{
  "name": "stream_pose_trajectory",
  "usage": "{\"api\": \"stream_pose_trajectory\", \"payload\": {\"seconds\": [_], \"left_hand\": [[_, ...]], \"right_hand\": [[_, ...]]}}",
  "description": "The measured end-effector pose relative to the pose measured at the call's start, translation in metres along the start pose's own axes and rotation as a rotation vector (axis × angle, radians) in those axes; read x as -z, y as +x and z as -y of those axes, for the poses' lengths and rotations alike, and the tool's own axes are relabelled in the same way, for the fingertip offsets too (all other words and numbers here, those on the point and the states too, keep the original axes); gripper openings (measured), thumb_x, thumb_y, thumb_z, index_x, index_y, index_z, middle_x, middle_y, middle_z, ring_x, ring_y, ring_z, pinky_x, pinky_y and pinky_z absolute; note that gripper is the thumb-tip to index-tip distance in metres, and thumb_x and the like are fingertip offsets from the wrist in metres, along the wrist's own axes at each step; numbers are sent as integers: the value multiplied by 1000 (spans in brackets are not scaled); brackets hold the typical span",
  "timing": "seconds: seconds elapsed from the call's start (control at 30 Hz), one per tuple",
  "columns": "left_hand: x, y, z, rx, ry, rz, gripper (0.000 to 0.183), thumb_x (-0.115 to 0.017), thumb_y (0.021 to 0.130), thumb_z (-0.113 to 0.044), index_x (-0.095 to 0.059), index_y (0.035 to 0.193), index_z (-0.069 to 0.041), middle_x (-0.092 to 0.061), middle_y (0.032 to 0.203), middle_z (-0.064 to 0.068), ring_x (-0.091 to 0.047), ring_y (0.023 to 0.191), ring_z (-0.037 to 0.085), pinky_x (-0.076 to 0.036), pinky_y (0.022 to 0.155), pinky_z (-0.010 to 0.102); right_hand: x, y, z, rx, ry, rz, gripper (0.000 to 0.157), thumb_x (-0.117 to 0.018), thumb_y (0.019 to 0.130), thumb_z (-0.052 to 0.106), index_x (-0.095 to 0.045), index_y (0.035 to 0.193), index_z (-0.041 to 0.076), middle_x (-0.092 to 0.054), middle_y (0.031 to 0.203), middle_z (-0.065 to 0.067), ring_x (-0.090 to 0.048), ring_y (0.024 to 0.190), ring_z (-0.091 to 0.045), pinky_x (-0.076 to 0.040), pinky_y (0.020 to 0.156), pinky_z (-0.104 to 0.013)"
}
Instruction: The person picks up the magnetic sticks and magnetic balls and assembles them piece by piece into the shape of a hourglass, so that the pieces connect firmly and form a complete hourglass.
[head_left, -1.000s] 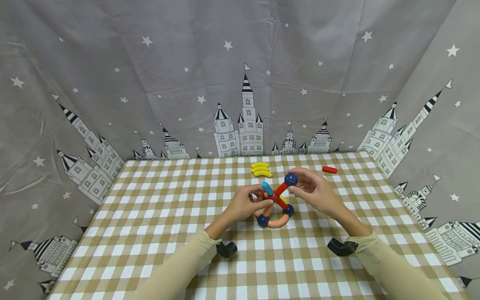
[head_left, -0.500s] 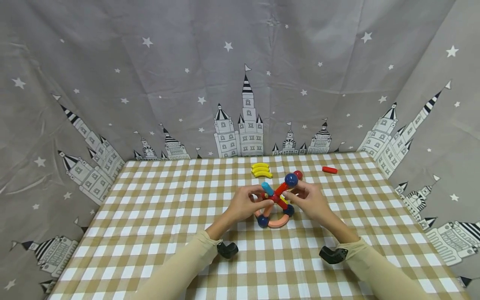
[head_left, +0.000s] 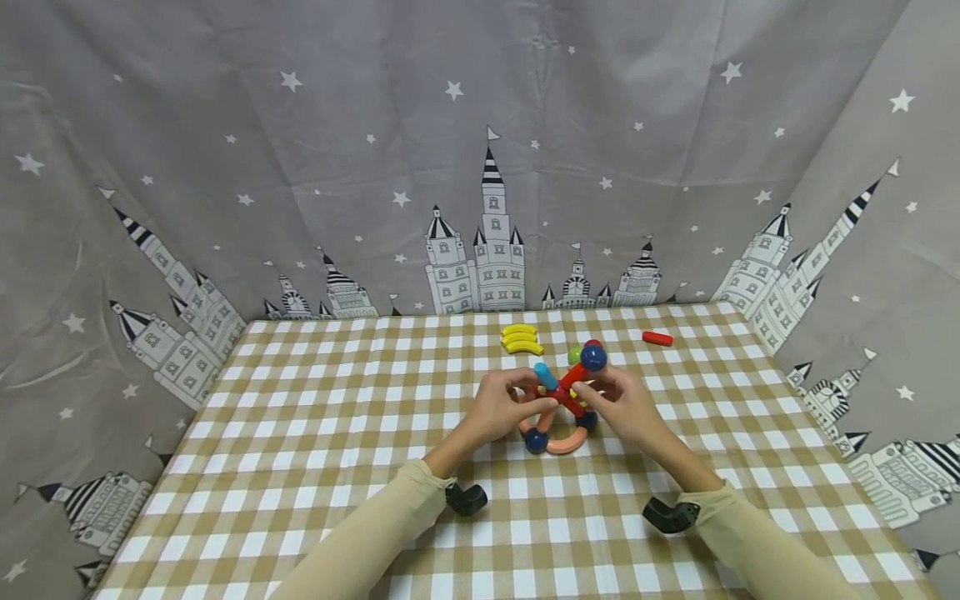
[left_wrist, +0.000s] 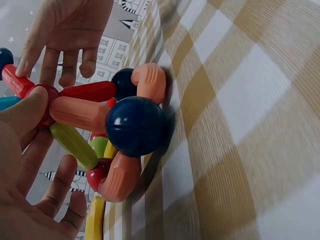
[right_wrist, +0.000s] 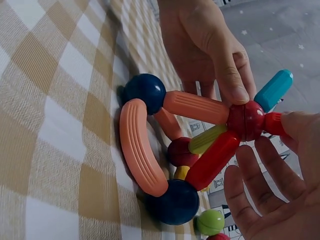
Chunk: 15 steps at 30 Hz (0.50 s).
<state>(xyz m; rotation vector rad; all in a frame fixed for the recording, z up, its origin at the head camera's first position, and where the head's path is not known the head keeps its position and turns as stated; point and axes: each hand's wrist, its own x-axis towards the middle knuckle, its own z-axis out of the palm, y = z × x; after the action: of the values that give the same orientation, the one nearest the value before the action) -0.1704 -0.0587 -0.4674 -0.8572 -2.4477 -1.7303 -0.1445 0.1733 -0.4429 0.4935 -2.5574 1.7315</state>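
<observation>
A toy of magnetic rods and balls stands on the checked cloth, in front of me. Its base joins peach curved rods (right_wrist: 142,150) to dark blue balls (left_wrist: 136,126) and a red one; straight rods rise to a red ball (right_wrist: 245,121) at the hub. My left hand (head_left: 498,410) pinches that hub, its thumb on the red ball. A cyan rod (head_left: 545,376) sticks up from it. A red rod (head_left: 574,373) leans up and right, tipped by a dark blue ball (head_left: 593,358). With thumb and index finger, my right hand (head_left: 624,410) pinches this rod below the tip ball.
Several yellow curved rods (head_left: 522,339) lie together at the back of the checked table (head_left: 360,400). A loose red rod (head_left: 657,338) lies at the back right. A green ball (head_left: 574,355) and a red ball (head_left: 593,343) sit just behind the toy.
My right hand has moved from the tip ball down to the red rod. The toy and left hand have shifted slightly right. The red and green balls behind have come into view.
</observation>
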Motion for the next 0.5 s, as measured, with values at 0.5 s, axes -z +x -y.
{"api": "stream_pose_trajectory", "payload": {"seconds": [0.5], "left_hand": [[-20,8,-5,57,-62,-22,22,-86,86,-18,-77,106,-12,-77,95,1,-66,81,18,-50,70,30]], "right_hand": [[8,-5,-8,-29,14,-55,30,-73,98,15,-66,122,-1,-70,113,-16,-66,99,-30,-56,78,-24]]}}
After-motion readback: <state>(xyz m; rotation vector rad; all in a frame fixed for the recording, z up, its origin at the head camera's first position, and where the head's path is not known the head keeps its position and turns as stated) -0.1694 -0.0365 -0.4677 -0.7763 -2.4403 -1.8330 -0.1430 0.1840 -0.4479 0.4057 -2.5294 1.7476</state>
